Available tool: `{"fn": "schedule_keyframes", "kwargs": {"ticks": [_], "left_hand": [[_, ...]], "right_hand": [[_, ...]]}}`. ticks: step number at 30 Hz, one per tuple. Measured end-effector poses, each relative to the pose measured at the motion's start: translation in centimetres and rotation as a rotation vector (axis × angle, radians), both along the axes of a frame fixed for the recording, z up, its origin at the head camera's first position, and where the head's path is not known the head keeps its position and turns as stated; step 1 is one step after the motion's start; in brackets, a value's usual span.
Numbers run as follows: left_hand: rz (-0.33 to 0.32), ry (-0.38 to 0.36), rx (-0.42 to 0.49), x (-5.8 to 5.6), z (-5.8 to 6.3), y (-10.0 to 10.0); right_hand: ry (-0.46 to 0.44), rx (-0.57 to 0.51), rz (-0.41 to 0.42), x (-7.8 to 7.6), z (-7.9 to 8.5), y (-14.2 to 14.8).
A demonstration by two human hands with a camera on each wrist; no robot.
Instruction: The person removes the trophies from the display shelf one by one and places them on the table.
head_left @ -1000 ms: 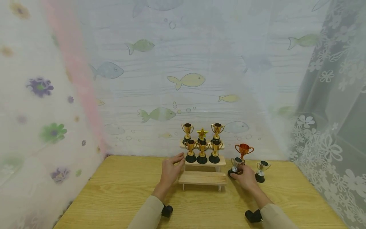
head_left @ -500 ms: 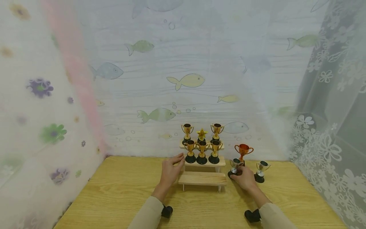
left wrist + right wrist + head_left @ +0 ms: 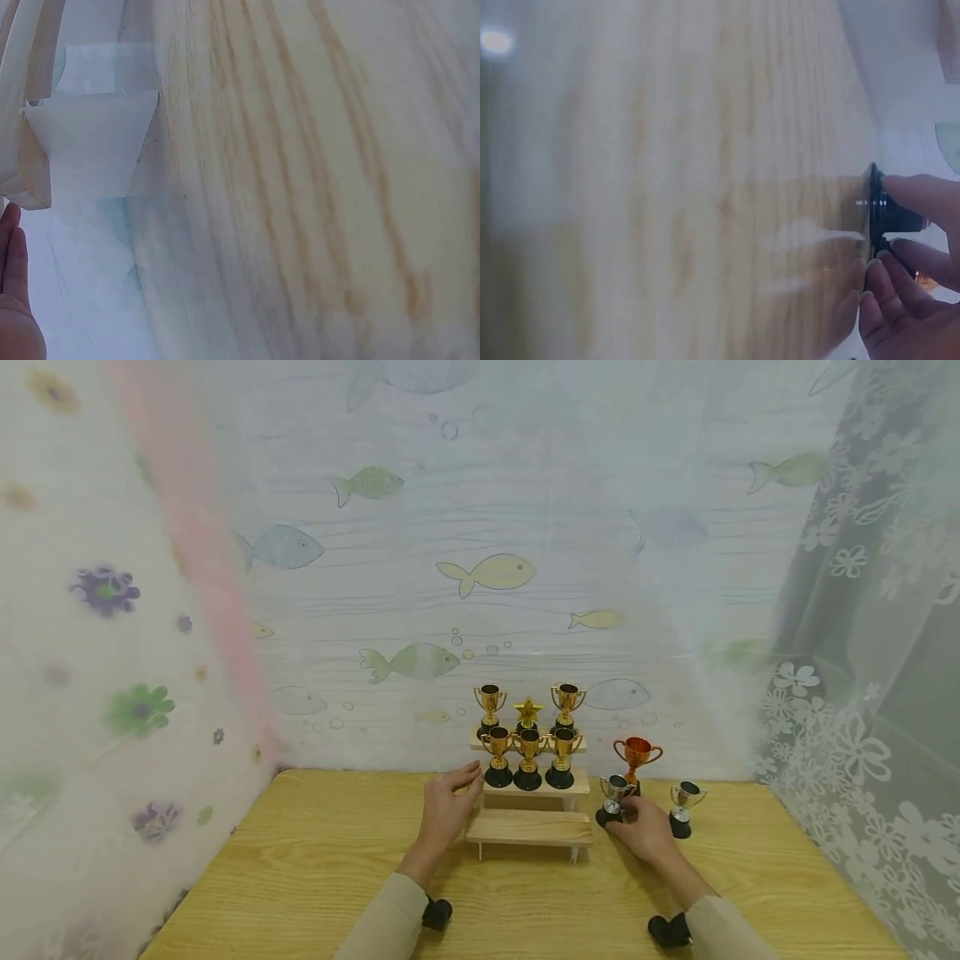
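At the left end of a small tiered wooden stand (image 3: 529, 827), my left hand (image 3: 448, 806) touches the middle shelf with nearly straight fingers. In the left wrist view, fingertips (image 3: 16, 247) lie by a shelf end. My right hand (image 3: 648, 828) pinches a silver trophy cup (image 3: 615, 788) low down, right of the stand. The right wrist view has thumb and fingers at its black base (image 3: 881, 214), by the tabletop. Gold trophy cups (image 3: 528, 743) fill the middle shelf. Two more and a gold star trophy (image 3: 528, 713) stand on the top shelf. The lowest shelf is bare.
An orange-bronze trophy cup (image 3: 637, 752) stands just behind the held one. Another silver trophy cup (image 3: 684, 802) stands to the right of my right hand. Fish-patterned sheeting (image 3: 480, 610) rises behind the wooden table (image 3: 337, 860).
The silver trophy cup in my right hand has shifted very slightly left. My left hand stays at the stand's end, and the other trophies have not moved.
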State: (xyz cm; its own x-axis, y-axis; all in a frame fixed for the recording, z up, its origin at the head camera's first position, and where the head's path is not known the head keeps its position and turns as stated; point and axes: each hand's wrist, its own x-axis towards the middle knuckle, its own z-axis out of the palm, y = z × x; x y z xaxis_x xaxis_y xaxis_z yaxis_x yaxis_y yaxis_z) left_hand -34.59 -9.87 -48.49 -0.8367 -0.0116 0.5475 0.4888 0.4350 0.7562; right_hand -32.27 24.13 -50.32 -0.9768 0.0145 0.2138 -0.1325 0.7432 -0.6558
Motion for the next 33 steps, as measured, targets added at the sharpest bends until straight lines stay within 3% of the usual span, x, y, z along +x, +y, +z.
{"fn": "schedule_keyframes", "kwargs": {"ticks": [22,33], "left_hand": [[-0.018,0.010,-0.002,-0.2,0.0,0.0],[-0.018,0.007,0.017,-0.1,-0.1,0.0]], "right_hand": [[-0.029,-0.053,0.062,3.0,0.9,2.2],[0.012,-0.049,0.077,4.5,2.6,1.9]]}}
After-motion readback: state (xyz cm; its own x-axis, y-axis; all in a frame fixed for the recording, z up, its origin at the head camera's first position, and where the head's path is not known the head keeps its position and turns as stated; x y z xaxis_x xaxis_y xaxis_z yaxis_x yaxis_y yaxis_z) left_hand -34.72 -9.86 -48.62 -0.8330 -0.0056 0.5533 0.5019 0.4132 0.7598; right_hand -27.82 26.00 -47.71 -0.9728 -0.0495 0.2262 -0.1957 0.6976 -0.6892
